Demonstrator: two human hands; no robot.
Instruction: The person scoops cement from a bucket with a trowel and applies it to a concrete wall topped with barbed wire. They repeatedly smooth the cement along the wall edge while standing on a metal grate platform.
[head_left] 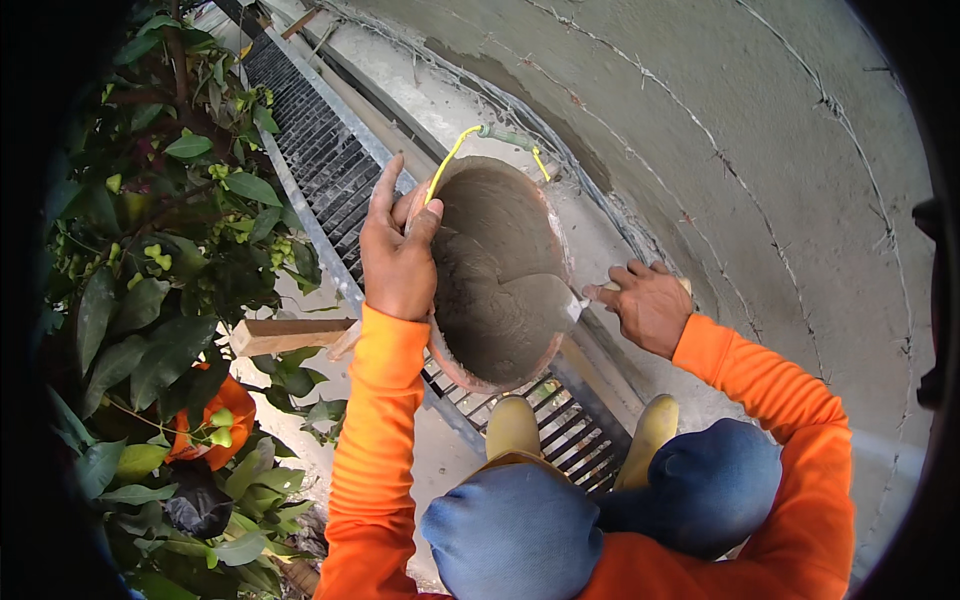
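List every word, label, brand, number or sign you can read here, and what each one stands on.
None: no readable text shows on the bucket, the trowel, the yellow boots or the grey wall.

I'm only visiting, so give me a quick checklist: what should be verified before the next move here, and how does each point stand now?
1. Left hand steadying the bucket: ok, it grips the rim on the left.
2. Right hand on the trowel: ok, fingers closed around its handle.
3. Grey mix contained: ok, it lies inside the bucket.
4. Bucket handle clear of the trowel: ok, it is at the far rim.
5. Bucket's support underneath: cannot tell, hidden from above.
6. Boots fully on the metal grating: cannot tell, soles hidden.
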